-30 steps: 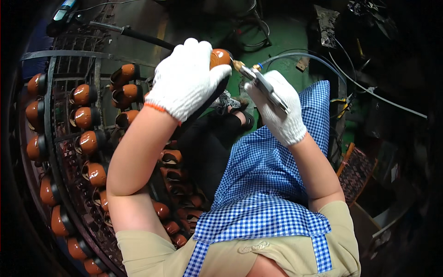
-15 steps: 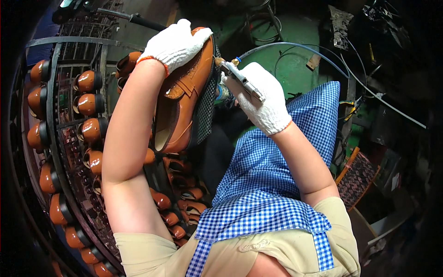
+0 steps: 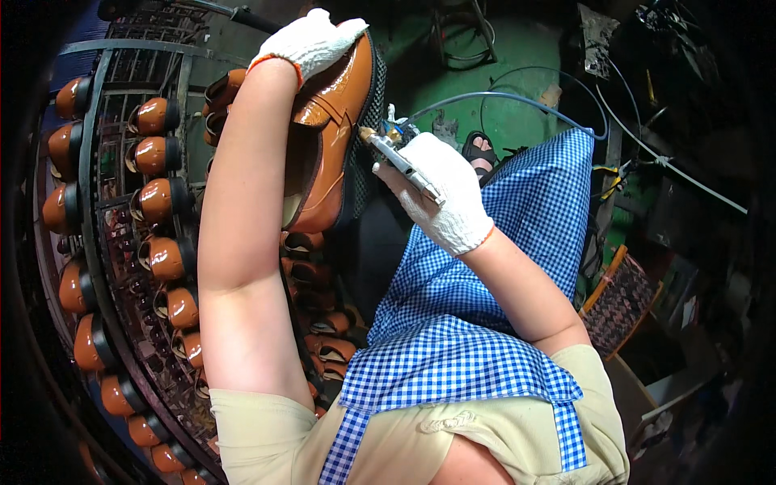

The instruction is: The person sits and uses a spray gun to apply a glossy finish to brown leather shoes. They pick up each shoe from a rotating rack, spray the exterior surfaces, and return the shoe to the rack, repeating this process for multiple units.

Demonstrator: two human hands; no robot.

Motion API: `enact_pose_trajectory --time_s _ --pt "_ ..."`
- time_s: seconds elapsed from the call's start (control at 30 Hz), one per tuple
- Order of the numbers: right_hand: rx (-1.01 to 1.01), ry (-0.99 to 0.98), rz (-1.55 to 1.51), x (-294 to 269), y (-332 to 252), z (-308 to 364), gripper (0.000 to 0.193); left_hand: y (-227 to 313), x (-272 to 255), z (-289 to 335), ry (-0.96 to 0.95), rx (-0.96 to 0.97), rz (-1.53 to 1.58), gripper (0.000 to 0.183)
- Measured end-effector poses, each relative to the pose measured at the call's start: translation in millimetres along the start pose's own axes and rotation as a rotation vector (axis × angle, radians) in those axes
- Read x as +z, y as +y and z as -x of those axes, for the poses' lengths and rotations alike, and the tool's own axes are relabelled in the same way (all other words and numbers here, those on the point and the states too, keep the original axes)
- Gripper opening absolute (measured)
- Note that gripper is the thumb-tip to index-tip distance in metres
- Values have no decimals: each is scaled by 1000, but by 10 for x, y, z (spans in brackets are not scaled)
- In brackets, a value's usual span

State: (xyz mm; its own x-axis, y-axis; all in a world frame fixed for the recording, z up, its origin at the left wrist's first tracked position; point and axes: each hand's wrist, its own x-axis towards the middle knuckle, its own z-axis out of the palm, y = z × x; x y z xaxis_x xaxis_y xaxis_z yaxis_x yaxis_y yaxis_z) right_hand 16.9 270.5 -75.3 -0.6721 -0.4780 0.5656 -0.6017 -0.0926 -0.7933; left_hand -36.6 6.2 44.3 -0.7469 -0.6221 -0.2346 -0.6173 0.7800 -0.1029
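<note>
My left hand (image 3: pixel 314 45), in a white knit glove, is closed around the toe end of a glossy brown leather loafer (image 3: pixel 333 166). The loafer has a dark sole, and its heel end points down toward me. A metal spray gun (image 3: pixel 411 171) with a brass nozzle sits in my gloved right hand (image 3: pixel 449 190), whose fingers are wrapped round its body. The nozzle is close to the right side of the shoe, level with its middle; whether it touches cannot be made out. A grey-blue hose (image 3: pixel 493 96) curves away behind the gun.
Metal racks (image 3: pixel 95 162) on the left carry rows of brown shoes (image 3: pixel 162 200). More brown shoes (image 3: pixel 331 349) lie below my left arm. A woven-back chair (image 3: pixel 618 307) stands at right. A sandalled foot (image 3: pixel 480 150) rests on the green floor (image 3: pixel 517 61).
My left hand and the loafer have shifted slightly upward in view. The spray gun and right hand have moved down and left, nearer the shoe's middle. The foot has come into view.
</note>
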Motion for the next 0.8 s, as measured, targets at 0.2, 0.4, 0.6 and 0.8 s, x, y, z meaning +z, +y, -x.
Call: enact_pose_trajectory --time_s 0.2,0.4,0.6,0.8 --pt "-12 -81 33 5 -51 150 21 -29 -25 -119 -79 -19 112 92" --pt "10 -163 0 -109 -240 239 20 -158 101 -182 10 -5 171 92" --pt "33 -183 56 -342 -294 214 24 -173 -80 -36 -111 -43 296 84" --pt "54 -105 54 -626 173 -21 33 -302 -352 1247 266 224 816 33"
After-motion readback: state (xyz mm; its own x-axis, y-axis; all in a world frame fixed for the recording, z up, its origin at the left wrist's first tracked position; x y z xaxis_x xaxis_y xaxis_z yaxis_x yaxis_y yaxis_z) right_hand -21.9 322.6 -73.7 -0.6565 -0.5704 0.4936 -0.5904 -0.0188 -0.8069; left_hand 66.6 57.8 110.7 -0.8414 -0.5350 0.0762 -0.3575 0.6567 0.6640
